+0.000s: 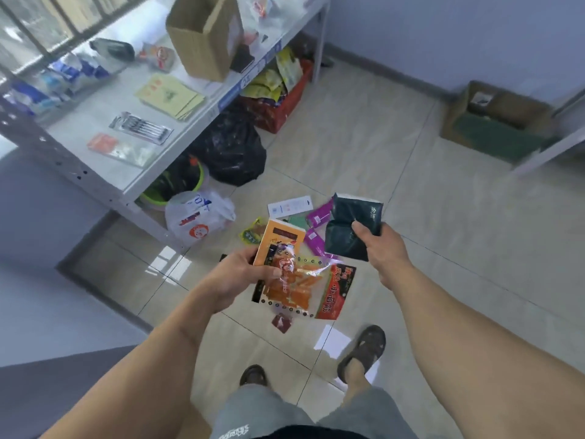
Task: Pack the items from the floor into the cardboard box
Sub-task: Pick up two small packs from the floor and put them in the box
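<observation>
My left hand [243, 274] grips orange snack packets [285, 264] above the floor, its thumb across their front. Two dark green tissue packs [351, 229] are held in my right hand [380, 245], fingers curled round their lower edge. Below them on the tiled floor lie purple sachets [318, 228], a white card [289, 205], a small yellow-green packet [250, 234] and a small dark red packet [281, 323]. An open cardboard box [202, 36] stands on the white shelf at the top. A second cardboard box [493, 118] sits on the floor at the far right.
The white metal shelf [133, 99] carries pens, cards and wrapped goods. Under it are a black rubbish bag [231, 147], a red crate [278, 106], a white plastic bag [198, 217] and a green bucket [177, 185]. My sandalled feet stand at the bottom.
</observation>
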